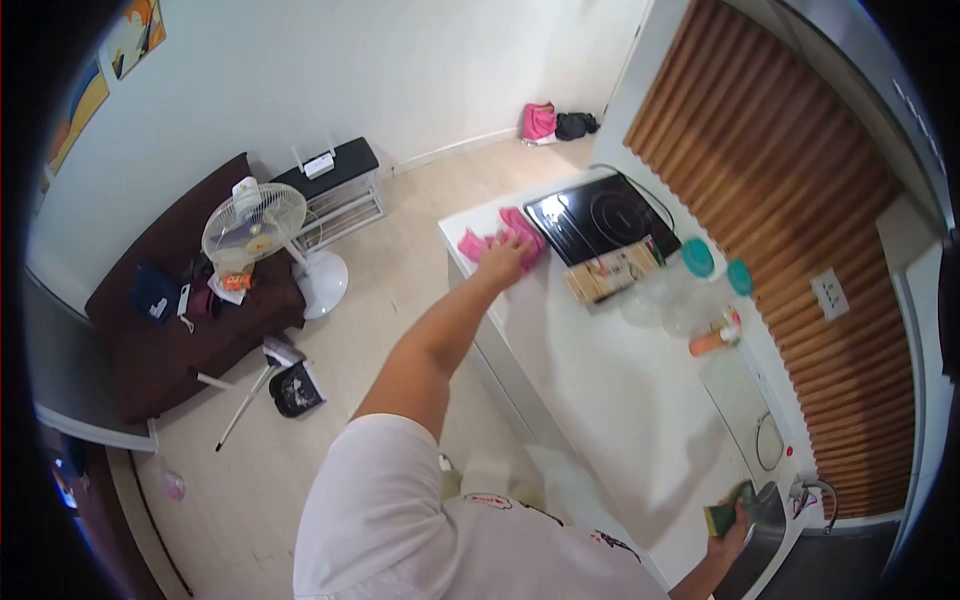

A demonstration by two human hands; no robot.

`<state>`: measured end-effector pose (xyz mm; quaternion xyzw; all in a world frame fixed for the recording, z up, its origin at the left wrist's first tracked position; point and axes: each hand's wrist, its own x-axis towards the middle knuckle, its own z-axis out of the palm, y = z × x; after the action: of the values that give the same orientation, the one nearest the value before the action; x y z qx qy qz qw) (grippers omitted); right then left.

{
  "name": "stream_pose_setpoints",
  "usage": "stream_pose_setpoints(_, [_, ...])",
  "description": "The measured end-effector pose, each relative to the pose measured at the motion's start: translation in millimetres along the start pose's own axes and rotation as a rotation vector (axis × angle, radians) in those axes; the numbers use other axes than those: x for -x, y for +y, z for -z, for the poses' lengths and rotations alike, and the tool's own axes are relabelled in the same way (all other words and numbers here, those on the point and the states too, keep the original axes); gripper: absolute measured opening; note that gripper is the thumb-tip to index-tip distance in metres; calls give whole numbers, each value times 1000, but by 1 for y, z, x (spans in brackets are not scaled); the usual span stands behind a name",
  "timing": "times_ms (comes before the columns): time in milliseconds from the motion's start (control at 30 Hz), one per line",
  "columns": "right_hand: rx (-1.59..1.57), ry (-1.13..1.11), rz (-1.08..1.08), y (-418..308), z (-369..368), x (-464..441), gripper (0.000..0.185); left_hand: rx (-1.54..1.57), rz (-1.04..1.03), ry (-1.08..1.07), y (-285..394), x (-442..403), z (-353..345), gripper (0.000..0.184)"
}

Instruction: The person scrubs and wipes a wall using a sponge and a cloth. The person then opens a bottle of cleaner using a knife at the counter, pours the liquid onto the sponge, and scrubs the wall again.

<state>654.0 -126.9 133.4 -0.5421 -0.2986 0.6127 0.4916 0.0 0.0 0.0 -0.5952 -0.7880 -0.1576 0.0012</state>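
On the far corner of the counter (610, 400): a crumpled pink cloth (525, 228), just beside the black cooktop (585, 212), under the left hand (503, 260)
Left fingers: down on the cloth; whether they pinch it or only press, I cannot tell
Right hand (734, 540): near the metal sink (768, 530), fingers closed around a green and yellow sponge (720, 515)
Cardboard box (612, 272): along the near edge of the cooktop
Clear jars (680, 315): teal lids on, next to the box, with an orange bottle (708, 343) near them
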Motion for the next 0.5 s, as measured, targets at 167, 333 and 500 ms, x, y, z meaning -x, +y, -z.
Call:
stream_pose_setpoints(167, [49,-211,88,48,-286,-17,42,309,78,33,-83,-41,-5,57])
stream_pose_setpoints(333, [-64,-491,-12,108,-494,-80,40,1024,218,-114,-120,-41,46,29])
stream_pose_setpoints(500, [-367,-827,-513,187,-705,-110,35,1818,458,-472,-205,-16,83,32])
